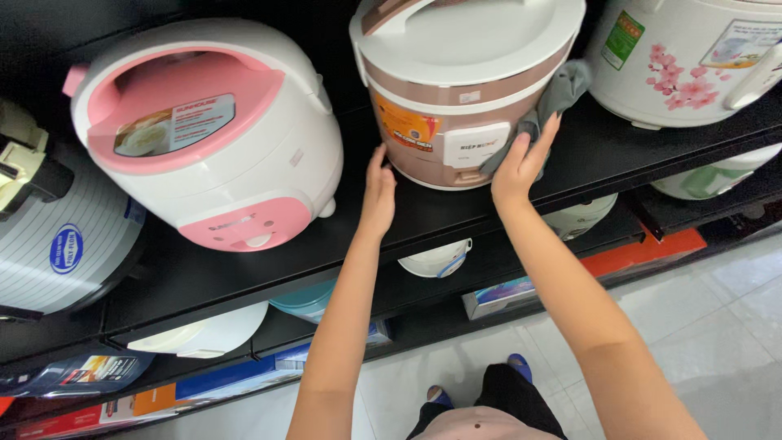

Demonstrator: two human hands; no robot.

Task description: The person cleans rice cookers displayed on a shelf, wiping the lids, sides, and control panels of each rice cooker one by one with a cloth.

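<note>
A rose-gold and white rice cooker (456,77) stands on a black shelf (326,244) in front of me. My left hand (378,191) rests flat against its lower left side. My right hand (521,159) presses a grey cloth (554,102) against the cooker's right side, fingers spread over the cloth. The cloth runs up along the cooker's wall toward the lid.
A pink and white rice cooker (212,130) sits to the left, a grey striped one (57,236) at the far left, and a white flowered one (692,57) to the right. Lower shelves hold more cookers and boxes (505,293). Tiled floor (717,326) lies below.
</note>
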